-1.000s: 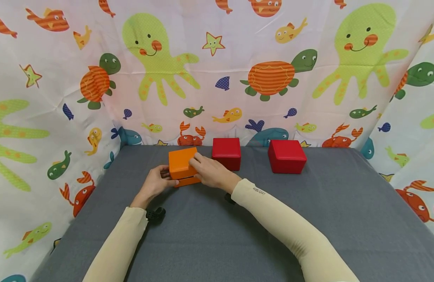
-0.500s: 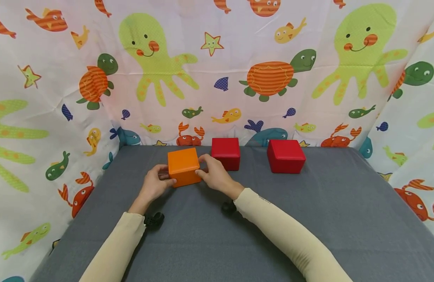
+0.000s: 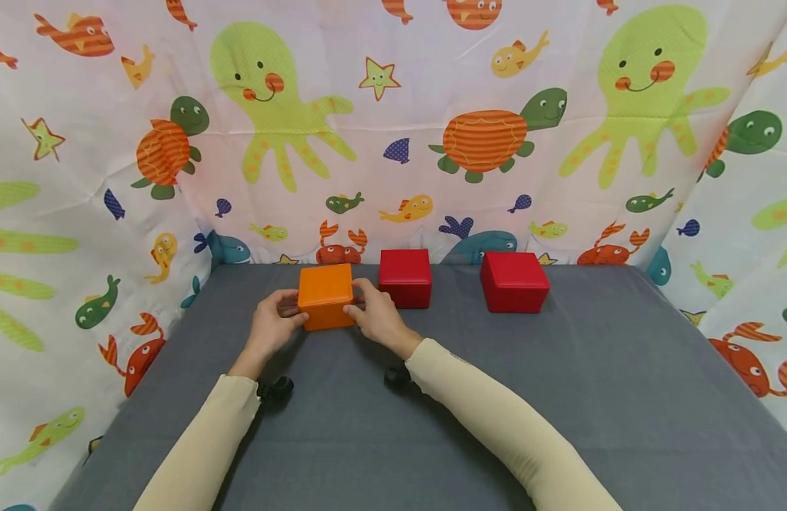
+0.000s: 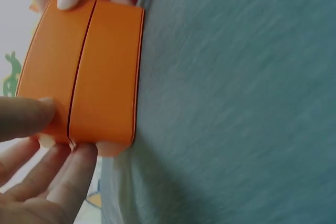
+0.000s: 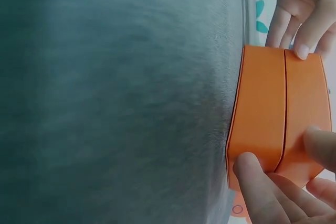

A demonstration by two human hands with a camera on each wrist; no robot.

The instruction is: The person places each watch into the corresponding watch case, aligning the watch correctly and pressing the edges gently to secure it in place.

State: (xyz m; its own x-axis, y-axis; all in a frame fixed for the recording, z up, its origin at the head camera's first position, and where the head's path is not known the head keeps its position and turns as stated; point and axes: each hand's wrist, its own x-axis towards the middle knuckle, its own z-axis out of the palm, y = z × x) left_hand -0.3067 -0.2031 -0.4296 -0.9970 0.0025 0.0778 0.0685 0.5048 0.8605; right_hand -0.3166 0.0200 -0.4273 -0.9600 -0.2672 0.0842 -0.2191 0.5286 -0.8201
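Observation:
An orange lidded box stands at the back left of the table, its lid down on its base. A thin seam runs round its sides, plain on the orange box in the left wrist view. My left hand holds the box's left side, thumb at the front corner and fingers behind it. From the right, my right hand grips the opposite side, thumb at the front and fingers along the side. In the right wrist view, the right hand's fingers lie against the orange box.
Just right of the orange box sits a red box, close behind my right hand. Another red box stands farther right. A grey cloth covers the table. Behind it hangs a curtain with printed sea animals.
The lid, with a gap under it a second ago, has come down onto the base. My right hand has gone from the lid to the right side. The box has turned slightly straighter.

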